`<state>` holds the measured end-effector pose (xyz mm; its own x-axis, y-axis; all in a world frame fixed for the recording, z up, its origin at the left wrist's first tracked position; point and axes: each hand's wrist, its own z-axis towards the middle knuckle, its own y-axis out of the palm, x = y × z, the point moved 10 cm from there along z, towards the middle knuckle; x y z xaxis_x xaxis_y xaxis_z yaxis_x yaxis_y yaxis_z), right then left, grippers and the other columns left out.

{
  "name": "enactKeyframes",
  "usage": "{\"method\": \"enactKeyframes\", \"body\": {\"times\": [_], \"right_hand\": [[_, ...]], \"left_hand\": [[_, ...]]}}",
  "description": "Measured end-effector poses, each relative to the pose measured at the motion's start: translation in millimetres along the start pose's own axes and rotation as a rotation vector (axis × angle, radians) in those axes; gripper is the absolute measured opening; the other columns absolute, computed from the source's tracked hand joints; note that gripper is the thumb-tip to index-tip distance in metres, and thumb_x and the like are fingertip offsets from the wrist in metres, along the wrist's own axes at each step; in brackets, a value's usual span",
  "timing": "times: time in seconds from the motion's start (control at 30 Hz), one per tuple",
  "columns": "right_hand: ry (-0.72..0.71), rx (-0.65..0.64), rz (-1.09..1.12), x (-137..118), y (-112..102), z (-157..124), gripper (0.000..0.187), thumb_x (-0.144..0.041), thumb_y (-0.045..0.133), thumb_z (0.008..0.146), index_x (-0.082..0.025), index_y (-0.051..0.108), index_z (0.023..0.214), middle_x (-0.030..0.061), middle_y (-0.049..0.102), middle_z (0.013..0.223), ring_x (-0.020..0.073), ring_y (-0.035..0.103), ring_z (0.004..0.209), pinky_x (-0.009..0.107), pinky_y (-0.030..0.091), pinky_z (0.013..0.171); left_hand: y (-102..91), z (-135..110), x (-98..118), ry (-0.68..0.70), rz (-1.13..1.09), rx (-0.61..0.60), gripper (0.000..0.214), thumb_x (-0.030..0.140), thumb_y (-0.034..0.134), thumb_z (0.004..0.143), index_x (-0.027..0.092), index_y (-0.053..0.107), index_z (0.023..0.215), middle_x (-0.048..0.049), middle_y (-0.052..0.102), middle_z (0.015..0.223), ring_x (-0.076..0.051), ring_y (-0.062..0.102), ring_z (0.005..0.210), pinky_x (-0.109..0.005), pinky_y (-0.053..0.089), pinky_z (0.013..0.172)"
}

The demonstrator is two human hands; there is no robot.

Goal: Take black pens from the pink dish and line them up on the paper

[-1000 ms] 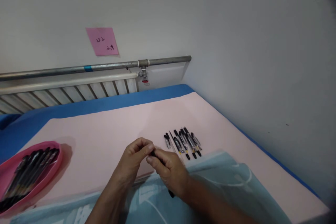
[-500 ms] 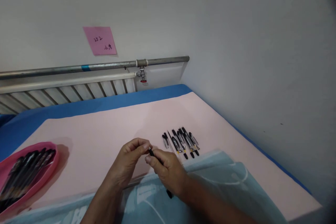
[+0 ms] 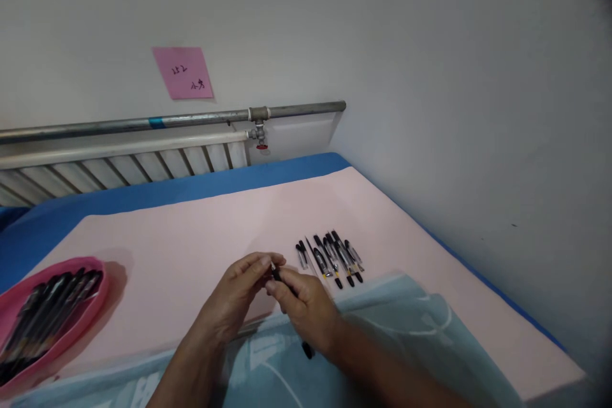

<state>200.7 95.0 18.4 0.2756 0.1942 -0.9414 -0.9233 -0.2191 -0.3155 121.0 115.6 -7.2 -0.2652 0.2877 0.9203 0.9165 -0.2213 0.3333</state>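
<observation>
Pen lay slantwise near the lower middle, its pale tip towards 11 o'clock and dark end towards 5; the right hand wrapped its barrel in a closed grip, probably to steady it, while the left hand's fingers bunched narrowly around the tip, though whether they pinched it I couldn't tell. From there, loose pen pieces lay roughly parallel at 2 o'clock, seemingly within easy reach. At 9, a pink tray held more pens lengthwise, its rim likely keeping them together. Between tray and hands, pink covering gave sideways room, running to a blue border at 12; the side wall bounded movement at 3, pale-blue cloth at 5.
</observation>
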Motion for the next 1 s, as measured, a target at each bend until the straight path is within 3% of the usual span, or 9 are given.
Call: {"method": "enactKeyframes", "body": {"times": [0.17, 0.33, 0.43, 0.63, 0.9, 1.0], "right_hand": [[0.023, -0.007, 0.027, 0.7, 2.0, -1.8, 0.022, -0.030, 0.045, 0.083, -0.018, 0.048, 0.066, -0.0051, 0.041, 0.056, 0.0085, 0.041, 0.056, 0.020, 0.033, 0.053], [0.094, -0.023, 0.102, 5.9, 5.0, -3.5, 0.025, -0.030, 0.043, 0.084, -0.017, 0.048, 0.062, -0.0045, 0.043, 0.057, 0.0080, 0.043, 0.055, 0.019, 0.034, 0.052], [0.097, -0.001, 0.106, 7.2, 2.7, -2.5, 0.027, -0.030, 0.042, 0.084, -0.017, 0.047, 0.061, -0.0044, 0.043, 0.057, 0.0078, 0.043, 0.054, 0.020, 0.034, 0.052], [0.081, -0.009, 0.061, 6.7, 3.7, -1.4, 0.022, -0.029, 0.044, 0.083, -0.017, 0.049, 0.065, -0.0054, 0.044, 0.053, 0.0081, 0.043, 0.053, 0.020, 0.033, 0.052], [0.200, -0.074, 0.268, 14.5, 11.8, -3.9, 0.025, -0.028, 0.042, 0.083, -0.015, 0.054, 0.065, -0.0047, 0.045, 0.051, 0.0071, 0.041, 0.048, 0.019, 0.033, 0.049], [0.243, -0.140, 0.404, 16.9, 21.5, -6.5, 0.025, -0.032, 0.041, 0.083, -0.016, 0.053, 0.067, -0.0054, 0.044, 0.049, 0.0065, 0.039, 0.042, 0.019, 0.030, 0.042]], "left_hand": [[-6.9, 0.7, -0.9, 0.029, 0.061, 0.048, 0.015, 0.028, 0.069, 0.066, 0.014, 0.063, 0.066, 0.0009, 0.056, 0.063, -0.010, 0.048, 0.061, -0.022, 0.038, 0.060], [2.6, -0.6, -2.6, -0.018, -0.007, -0.064, 0.014, 0.026, 0.065, 0.071, 0.014, 0.065, 0.078, -0.0020, 0.059, 0.071, -0.011, 0.049, 0.064, -0.023, 0.038, 0.061], [1.3, -0.5, -3.9, -0.032, 0.006, -0.038, 0.019, 0.030, 0.063, 0.073, 0.014, 0.065, 0.083, -0.0043, 0.061, 0.080, -0.013, 0.051, 0.071, -0.023, 0.040, 0.064], [-1.8, 1.4, -4.2, 0.007, 0.001, 0.004, 0.012, 0.025, 0.067, 0.070, 0.015, 0.061, 0.068, 0.0015, 0.056, 0.062, -0.009, 0.049, 0.057, -0.021, 0.039, 0.056], [8.1, -0.1, -2.4, -0.004, -0.100, -0.107, 0.012, 0.023, 0.064, 0.072, 0.012, 0.064, 0.076, -0.0017, 0.058, 0.069, -0.007, 0.046, 0.051, -0.021, 0.037, 0.049], [11.0, -1.2, 1.2, 0.004, -0.146, -0.120, 0.007, 0.020, 0.064, 0.071, 0.013, 0.065, 0.073, -0.0030, 0.059, 0.075, -0.009, 0.050, 0.059, -0.021, 0.039, 0.052]]}}
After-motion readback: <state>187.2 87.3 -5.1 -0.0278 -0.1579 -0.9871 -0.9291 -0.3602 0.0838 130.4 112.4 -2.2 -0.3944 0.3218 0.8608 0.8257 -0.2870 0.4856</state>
